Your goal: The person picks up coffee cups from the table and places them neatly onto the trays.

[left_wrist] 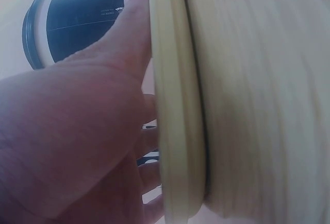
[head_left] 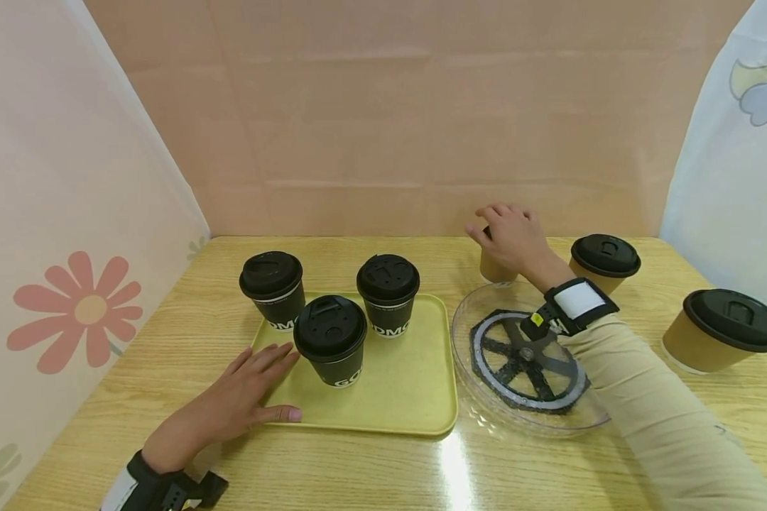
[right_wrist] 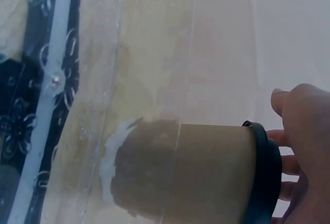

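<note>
My left hand (head_left: 246, 394) rests at the left front corner of a yellow tray (head_left: 403, 390), fingers over its left side and thumb along the front rim. Three black paper cups with black lids stand around it: a front cup (head_left: 332, 341) and a right cup (head_left: 388, 294) on the tray, and a left cup (head_left: 272, 287) by its back left corner. My right hand (head_left: 518, 238) is spread at the lid of a brown paper cup (head_left: 497, 270) at the back. In the right wrist view, the thumb stands apart from this cup's black lid (right_wrist: 265, 177); finger contact is unclear.
A clear round turntable (head_left: 466, 369) with a dark spoked base lies under my right forearm. Two more brown cups with black lids, a back cup (head_left: 604, 262) and a front cup (head_left: 719, 333), stand to its right. A fabric wall (head_left: 422, 128) closes the table's back.
</note>
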Motion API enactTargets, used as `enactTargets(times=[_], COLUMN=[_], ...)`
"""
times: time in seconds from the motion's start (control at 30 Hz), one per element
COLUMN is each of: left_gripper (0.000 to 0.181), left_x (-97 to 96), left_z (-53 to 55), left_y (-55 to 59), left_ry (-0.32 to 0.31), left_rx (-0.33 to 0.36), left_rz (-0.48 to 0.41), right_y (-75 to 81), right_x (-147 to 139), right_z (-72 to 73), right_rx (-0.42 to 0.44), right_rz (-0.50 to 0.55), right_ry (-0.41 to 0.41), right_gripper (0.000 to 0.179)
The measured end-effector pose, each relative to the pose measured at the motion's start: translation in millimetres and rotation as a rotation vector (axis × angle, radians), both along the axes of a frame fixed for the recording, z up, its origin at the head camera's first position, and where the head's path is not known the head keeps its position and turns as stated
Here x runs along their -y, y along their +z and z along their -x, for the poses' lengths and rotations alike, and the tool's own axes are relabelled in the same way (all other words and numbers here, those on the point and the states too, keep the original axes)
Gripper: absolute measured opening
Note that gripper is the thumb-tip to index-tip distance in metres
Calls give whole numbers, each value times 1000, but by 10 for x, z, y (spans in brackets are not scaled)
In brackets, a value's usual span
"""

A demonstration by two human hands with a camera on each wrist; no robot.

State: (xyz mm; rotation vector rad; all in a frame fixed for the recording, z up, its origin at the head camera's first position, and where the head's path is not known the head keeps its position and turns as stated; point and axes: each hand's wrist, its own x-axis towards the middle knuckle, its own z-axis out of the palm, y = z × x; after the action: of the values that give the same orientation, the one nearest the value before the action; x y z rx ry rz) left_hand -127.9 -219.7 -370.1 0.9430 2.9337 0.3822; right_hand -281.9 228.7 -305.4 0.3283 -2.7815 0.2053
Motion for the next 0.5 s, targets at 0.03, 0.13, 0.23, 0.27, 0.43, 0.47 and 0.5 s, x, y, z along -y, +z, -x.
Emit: enactTargets(times=[0.03,0.13,0.23,0.27,0.43,0.47,0.5], left_gripper=[89,88,87,87,87,88,88], left_x=[0,0,1,2,3,3,2], left_z=[-1,-3,-5,-5,-10,-11,-13], left_y=[-1,-3,-6,-9,-18,-16,-14], left_ry=[-1,-3,-8,-9,-10,-7,-5], left_rx=[1,3,-2,-5,-15,-14,-13], left_rz=[-2,-8,-7,-6,-1,0,0], right_y=[-7,-17,-36,-41,-74,-77,-80], right_x=[-7,-26,-48,-52,-68,-69,-72], right_z=[1,-1,-3,-3,3,3,2], right_rx=[9,35,58,66,90,91,90], right_rz=[-1,-9,-11,-14,-30,-41,-49], right_ry=[-2,-6,-13,-15,-16,-15,-12], right_gripper=[53,58,58,58,55,56,55])
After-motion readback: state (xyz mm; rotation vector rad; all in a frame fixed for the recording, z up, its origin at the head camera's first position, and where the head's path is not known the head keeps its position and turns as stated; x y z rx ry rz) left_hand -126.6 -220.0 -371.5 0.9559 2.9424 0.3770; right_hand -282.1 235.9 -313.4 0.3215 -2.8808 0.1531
